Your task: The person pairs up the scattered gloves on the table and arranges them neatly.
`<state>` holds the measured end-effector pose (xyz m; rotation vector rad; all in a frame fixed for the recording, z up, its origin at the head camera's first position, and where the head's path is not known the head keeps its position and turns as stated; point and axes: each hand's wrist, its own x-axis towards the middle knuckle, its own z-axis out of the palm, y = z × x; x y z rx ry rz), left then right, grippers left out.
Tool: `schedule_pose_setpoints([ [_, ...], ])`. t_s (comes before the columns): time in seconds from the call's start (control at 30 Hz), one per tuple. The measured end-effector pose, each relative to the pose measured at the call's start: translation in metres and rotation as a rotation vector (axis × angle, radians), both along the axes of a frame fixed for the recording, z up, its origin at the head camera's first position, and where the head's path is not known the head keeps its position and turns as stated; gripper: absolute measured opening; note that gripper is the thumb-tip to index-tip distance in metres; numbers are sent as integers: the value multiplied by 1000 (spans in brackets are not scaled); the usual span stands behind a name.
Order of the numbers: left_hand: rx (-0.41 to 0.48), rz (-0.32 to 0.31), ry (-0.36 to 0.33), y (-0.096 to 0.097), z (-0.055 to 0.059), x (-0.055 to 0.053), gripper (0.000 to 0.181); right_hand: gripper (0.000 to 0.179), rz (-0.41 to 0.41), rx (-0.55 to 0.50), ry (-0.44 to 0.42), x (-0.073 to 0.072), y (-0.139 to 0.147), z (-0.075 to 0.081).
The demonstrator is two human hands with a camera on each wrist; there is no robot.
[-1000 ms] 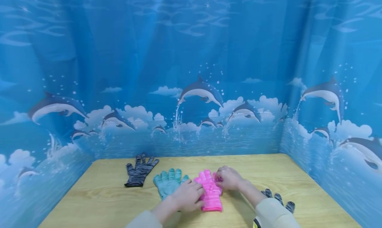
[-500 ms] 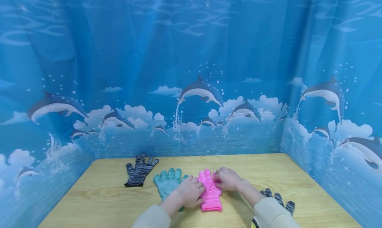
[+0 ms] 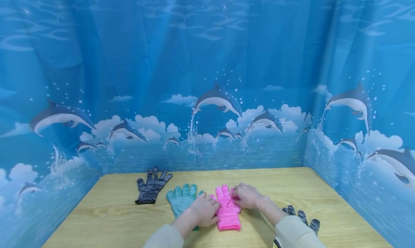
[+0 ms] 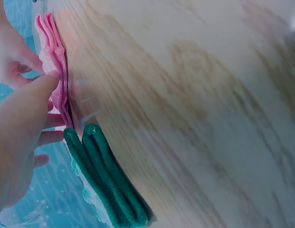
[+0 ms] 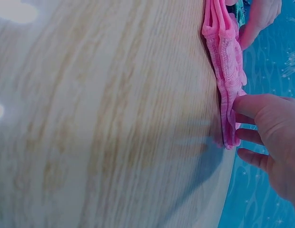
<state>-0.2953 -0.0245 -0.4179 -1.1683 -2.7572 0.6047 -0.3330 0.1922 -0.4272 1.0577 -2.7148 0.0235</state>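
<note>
Where the pink knit glove (image 3: 228,213) is lying: it is resting flat near the middle of the wood-grain worktop (image 3: 97,219), its cuff facing the person, its digits pointing toward the dolphin-print curtain (image 3: 201,60), its middle puckering slightly

Left hand (image 3: 205,210): it is touching the glove's left edge, thumb resting on the pink knit and the other fingers reaching out loosely; whether it is actually pinching the cloth, I cannot tell

Right hand (image 3: 247,195): it is pinching the glove's right edge between thumb and curled fingers

Latest change: compared with half a second ago, the left hand is sitting slightly nearer the person, and a pink tip is showing again above its fingers; the right hand is barely moving

What that is meaning: as the cuff is staying almost where it was, the work is seemingly amounting to small handling at the glove's two edges, not carrying

Teal-green knit glove (image 3: 181,203): it is keeping its place just left of the pink one, partly hiding beneath the left hand and forearm

Gray-striped glove (image 3: 151,190): it is lying by the worktop's back edge at the left, unchanging

Second gray-striped glove (image 3: 302,216): it is peeking out beyond the right sleeve (image 3: 293,228), which is covering the rest
</note>
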Motion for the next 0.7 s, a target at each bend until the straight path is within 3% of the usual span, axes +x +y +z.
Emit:
schedule_pose_setpoints([
  [0.33, 45, 37, -8, -1, -2, -5, 62, 9, -67, -43, -60, 1, -5, 4],
  [0.47, 72, 25, 10, 1, 0, -9, 61, 8, -80, -92, -8, 0, -9, 5],
  [0.7, 69, 43, 2, 10, 0, -11, 61, 16, 54, -62, 117, -4, -16, 0],
])
